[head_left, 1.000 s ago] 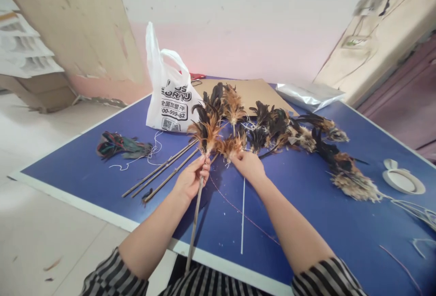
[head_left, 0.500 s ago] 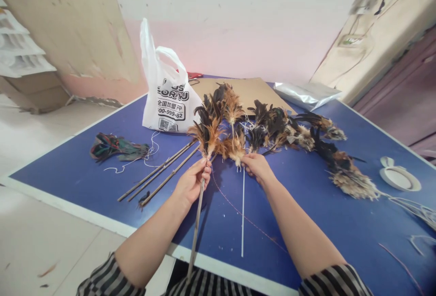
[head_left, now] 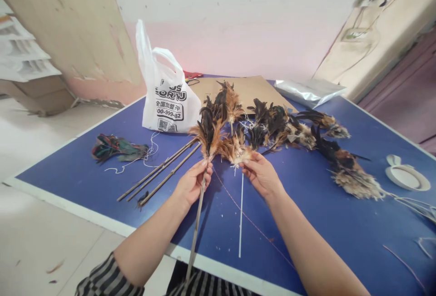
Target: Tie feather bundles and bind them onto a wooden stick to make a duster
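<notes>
My left hand [head_left: 195, 181] is closed around a thin stick [head_left: 196, 232] just below the black and orange feathers [head_left: 207, 135] at its top. The stick's lower end reaches my lap. My right hand [head_left: 264, 175] pinches a small bunch of orange and cream feathers [head_left: 235, 150] by its pale quill ends. A thin reddish thread [head_left: 252, 223] runs from near my left hand across the table towards my right forearm. Behind both hands lies another orange and black feather bunch [head_left: 233, 105].
Thin sticks [head_left: 158, 171] and a dark green feather bundle [head_left: 116, 147] lie left, near a white plastic bag [head_left: 170, 101]. More feather bunches [head_left: 272, 121] spread right on the blue table [head_left: 306, 223]. Tape [head_left: 407, 178] lies far right; cardboard [head_left: 259, 89] and a silver packet [head_left: 308, 91] lie behind.
My right hand has turned, lifting the small feather bunch slightly and bringing it a little closer to my body. My left hand still holds the stick in nearly the same place.
</notes>
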A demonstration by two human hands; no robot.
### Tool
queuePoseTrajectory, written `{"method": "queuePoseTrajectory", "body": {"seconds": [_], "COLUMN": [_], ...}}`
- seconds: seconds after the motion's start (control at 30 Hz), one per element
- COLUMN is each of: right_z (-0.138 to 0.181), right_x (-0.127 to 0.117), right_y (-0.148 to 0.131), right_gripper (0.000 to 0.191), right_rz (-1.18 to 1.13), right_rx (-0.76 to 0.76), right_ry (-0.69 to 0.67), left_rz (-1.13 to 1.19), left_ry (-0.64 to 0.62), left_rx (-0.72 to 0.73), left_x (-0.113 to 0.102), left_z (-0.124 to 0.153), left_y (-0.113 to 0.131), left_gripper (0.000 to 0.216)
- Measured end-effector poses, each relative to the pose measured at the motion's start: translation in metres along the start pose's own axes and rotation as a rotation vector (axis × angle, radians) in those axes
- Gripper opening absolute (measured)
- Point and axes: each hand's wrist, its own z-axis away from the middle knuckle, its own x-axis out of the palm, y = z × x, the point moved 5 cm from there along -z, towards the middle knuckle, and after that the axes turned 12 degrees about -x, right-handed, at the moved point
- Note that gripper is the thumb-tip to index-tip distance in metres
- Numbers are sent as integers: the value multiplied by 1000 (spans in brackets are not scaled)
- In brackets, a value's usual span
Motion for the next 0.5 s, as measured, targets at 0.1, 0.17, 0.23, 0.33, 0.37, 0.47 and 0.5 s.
{"method": "queuePoseTrajectory", "body": {"seconds": [0.1,0.17,0.23,0.33,0.37,0.47,0.5], "right_z": [9,14,16,17,16,14,14], "right_x": [19,31,40,47,49,51,52], "right_y": [1,3,4,7,7,8,7], "right_gripper": [42,37,33,31,31,28,26], "right_rz": [31,58,93,141,152,206,229], "right_rx": [-1,-10,-37,-74,-79,-98,-104], "right_ry": [-64,-126,-179,-200,-201,-230,-250], "left_rz": [-46,-80,-111,-149,-160,-197,-211], "left_ry": [-20,-54,-73,-69,-64,-56,-53], "left_rx": [14,28,47,73,80,98,105], "left_x": [0,1,3,6,7,8,9], "left_z": [0,1,2,5,5,7,7], "left_y": [-1,-2,-2,-2,-2,-2,-2], "left_gripper": [12,11,11,16,17,19,19]}}
